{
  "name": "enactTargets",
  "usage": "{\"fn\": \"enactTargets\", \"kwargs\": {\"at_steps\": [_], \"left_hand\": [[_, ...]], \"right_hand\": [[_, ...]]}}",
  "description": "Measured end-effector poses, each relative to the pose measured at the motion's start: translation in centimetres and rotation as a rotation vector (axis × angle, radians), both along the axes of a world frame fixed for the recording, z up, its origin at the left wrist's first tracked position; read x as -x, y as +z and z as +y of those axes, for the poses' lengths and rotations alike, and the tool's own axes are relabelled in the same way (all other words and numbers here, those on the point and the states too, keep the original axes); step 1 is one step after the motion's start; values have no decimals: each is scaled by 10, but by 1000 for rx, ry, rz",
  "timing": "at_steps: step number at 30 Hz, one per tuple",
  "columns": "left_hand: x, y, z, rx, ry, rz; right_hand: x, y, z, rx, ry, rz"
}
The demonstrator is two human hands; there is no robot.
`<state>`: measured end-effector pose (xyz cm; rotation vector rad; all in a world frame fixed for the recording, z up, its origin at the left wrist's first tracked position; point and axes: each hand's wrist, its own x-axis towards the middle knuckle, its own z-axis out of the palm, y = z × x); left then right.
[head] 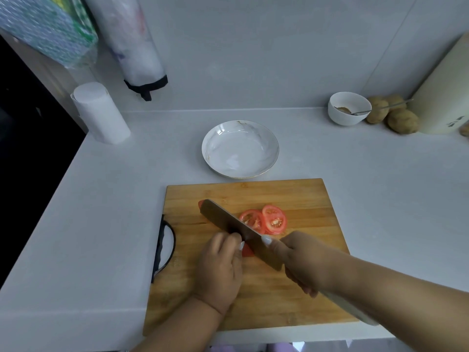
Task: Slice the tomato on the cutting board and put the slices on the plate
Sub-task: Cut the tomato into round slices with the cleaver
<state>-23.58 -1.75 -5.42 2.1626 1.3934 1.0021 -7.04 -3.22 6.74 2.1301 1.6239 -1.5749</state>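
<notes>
A wooden cutting board (299,199) lies near the counter's front edge. Several round tomato slices (274,219) overlap on it, right of the knife. My right hand (302,260) grips the handle of a broad dark knife (228,222) whose blade runs diagonally to the upper left. My left hand (220,265) presses down on the remaining tomato piece (247,251), mostly hidden under the fingers and the blade. A small red bit (200,204) shows beyond the blade tip. The white plate (271,148) stands empty just behind the board.
A black handle (166,246) sticks out at the board's left side. A paper roll (101,113) stands at back left. A white bowl with a spoon (349,107), several potatoes (390,114) and a cream container (446,97) crowd the back right corner.
</notes>
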Motion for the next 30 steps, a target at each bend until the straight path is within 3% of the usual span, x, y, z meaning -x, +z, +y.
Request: {"fn": "enactTargets", "kwargs": {"at_steps": [9, 16, 30], "left_hand": [[2, 1, -1, 11, 2, 25], [5, 2, -1, 27, -6, 12], [14, -7, 0, -97, -54, 35]], "right_hand": [[-10, -8, -12, 87, 6, -34], [12, -21, -4, -98, 28, -60], [8, -22, -7, -96, -17, 14]]}}
